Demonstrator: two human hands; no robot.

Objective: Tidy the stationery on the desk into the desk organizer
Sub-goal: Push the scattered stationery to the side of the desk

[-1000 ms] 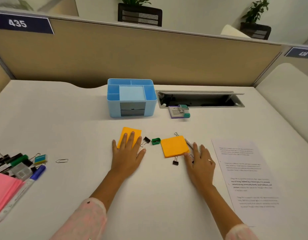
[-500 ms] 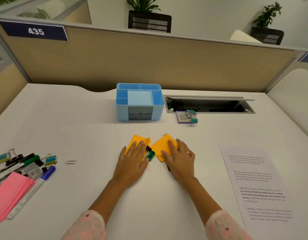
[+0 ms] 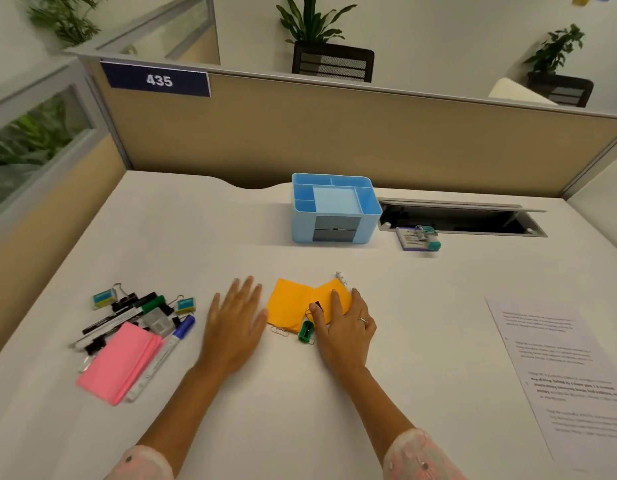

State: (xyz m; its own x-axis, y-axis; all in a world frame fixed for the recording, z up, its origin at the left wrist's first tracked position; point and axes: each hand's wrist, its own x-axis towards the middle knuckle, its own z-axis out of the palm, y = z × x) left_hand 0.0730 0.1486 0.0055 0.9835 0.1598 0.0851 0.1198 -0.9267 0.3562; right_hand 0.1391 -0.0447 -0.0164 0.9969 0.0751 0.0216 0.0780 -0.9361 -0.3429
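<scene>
Two orange sticky-note pads [image 3: 290, 303] lie side by side at mid desk. My right hand [image 3: 343, 323] rests flat on the right pad, fingers spread. A black binder clip [image 3: 317, 305], a green sharpener [image 3: 306, 331] and a paper clip [image 3: 280, 331] lie against them, and a pen tip [image 3: 342, 279] shows behind the hand. My left hand [image 3: 236, 322] lies flat on the desk just left of the pads, holding nothing. The blue desk organizer [image 3: 301, 216] stands further back. At the left lie markers [image 3: 127, 311], binder clips [image 3: 102, 299] and pink notes [image 3: 121, 363].
A purple box with a teal stapler [image 3: 419, 238] sits right of the organizer, in front of an open cable tray [image 3: 459, 220]. A printed sheet [image 3: 559, 368] lies at the right. A beige partition [image 3: 334, 140] closes the back of the desk.
My left hand has slid off the left orange pad onto the bare desk beside it. The two pads now lie together, and the view has shifted so the left pile appears closer.
</scene>
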